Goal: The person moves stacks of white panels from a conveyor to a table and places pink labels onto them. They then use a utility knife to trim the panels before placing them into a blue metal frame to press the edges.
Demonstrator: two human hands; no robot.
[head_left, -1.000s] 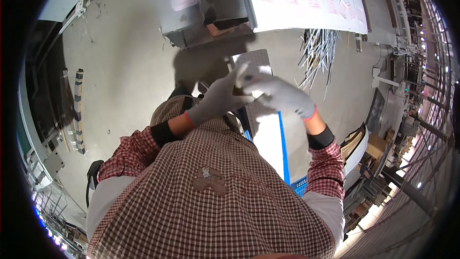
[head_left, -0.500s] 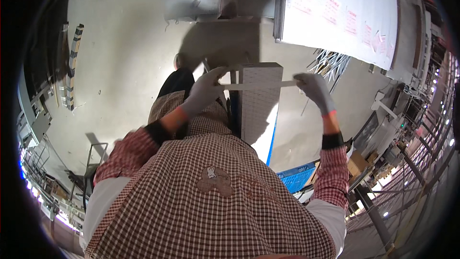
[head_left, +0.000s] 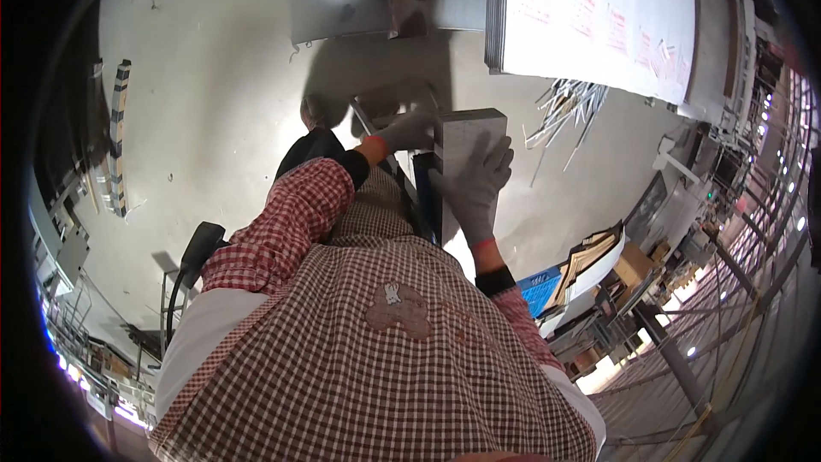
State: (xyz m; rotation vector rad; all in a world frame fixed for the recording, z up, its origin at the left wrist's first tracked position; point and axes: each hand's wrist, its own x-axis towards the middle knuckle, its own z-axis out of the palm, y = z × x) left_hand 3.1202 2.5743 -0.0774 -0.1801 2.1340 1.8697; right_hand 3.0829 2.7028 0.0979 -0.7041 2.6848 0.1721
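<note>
A long grey-white block-shaped stack (head_left: 469, 124), patterned on top, stands in front of my apron. My right hand (head_left: 477, 180), in a grey glove, rests on its top with the fingers stretched and the thumb apart. Beside the stack's left edge is my gloved left hand (head_left: 409, 130), in shadow. Its fingertips are hard to make out there, and whether they hold anything does not show. I cannot see the pale strip from the earlier frame.
White printed sheets in a tall pile (head_left: 599, 26) stand at the far right. Thin metal-looking strips (head_left: 569, 111) stick out below it. A blue crate (head_left: 540, 291) and cardboard (head_left: 590, 261) lie at the right. A striped post (head_left: 120, 137) stands at the left.
The pale strip stretched between my hands over the stack is out of sight. My right hand has come left and down onto the stack; my left has moved right to its side.
</note>
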